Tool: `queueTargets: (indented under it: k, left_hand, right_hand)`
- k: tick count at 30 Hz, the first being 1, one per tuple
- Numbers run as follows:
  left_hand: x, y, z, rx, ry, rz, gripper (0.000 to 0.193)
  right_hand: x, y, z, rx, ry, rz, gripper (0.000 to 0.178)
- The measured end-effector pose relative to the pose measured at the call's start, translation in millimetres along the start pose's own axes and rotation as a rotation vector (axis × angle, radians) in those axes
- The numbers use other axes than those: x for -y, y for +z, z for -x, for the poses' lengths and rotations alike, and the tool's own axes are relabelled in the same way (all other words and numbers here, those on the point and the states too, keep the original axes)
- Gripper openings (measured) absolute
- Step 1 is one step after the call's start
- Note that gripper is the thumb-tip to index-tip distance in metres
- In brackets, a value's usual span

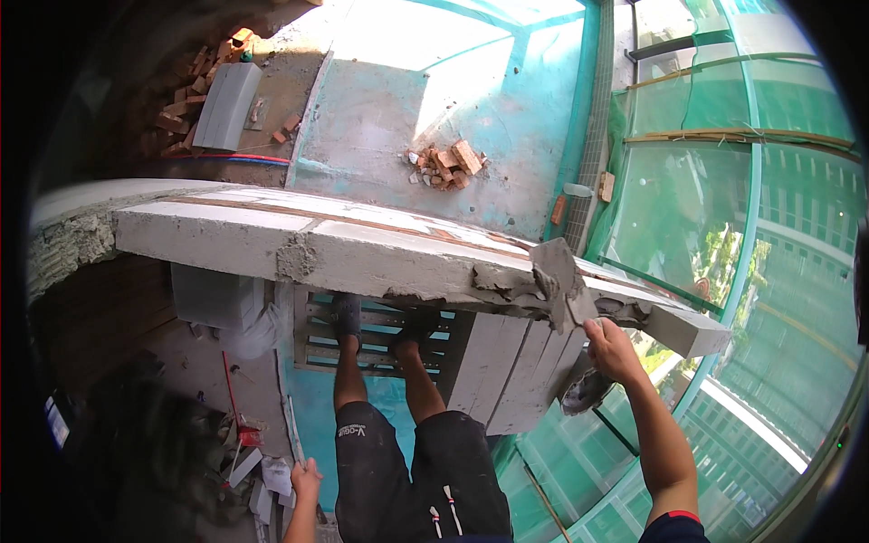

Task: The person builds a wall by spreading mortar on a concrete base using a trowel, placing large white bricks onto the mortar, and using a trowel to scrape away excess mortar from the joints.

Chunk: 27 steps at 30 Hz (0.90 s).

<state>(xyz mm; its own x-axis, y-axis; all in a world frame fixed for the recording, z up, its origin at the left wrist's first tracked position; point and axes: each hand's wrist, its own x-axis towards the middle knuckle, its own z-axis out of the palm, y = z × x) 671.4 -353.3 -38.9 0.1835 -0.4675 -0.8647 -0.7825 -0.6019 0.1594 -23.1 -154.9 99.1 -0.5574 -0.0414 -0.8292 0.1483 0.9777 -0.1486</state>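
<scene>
Head view: the right hand [612,348] grips a trowel [559,281] at 3 o'clock, pressing wet mortar [507,282] on the block wall [362,249]. It should spread it flat. The left hand [306,477] hangs open at 7 o'clock.

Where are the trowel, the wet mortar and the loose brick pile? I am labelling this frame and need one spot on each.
trowel [557,271], head view, on the mortar-coated blade.
wet mortar [496,279], head view, on the grey lump atop the wall.
loose brick pile [445,166], head view, on the middle bricks.
</scene>
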Motion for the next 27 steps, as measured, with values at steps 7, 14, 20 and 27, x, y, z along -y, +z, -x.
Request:
queueTargets:
  k: [7, 14, 20, 27]
  left_hand:
    - [-14.6, -28.3, -8.6, 0.019, 0.011, -0.062, 0.025]
    - [-54.7, -46.8, -21.5, 0.041, 0.067, -0.077, 0.024]
    - [-57.1, -70.0, -31.6, 0.052, -0.018, 0.021, 0.023]
    - [-94.9, -82.2, -60.6, 0.145, -0.012, -0.104, 0.023]
  right_hand:
    - [138.8, 75.1, -4.6, 0.456, -0.035, -0.048, 0.049]
    - [75.3, 35.1, -108.6, 0.031, 0.064, 0.138, 0.054]
    - [11.5, 39.6, -10.0, -0.145, 0.148, -0.573, 0.047]
    - [30.4, 162.9, 64.2, 0.146, 0.393, -1.459, 0.049]
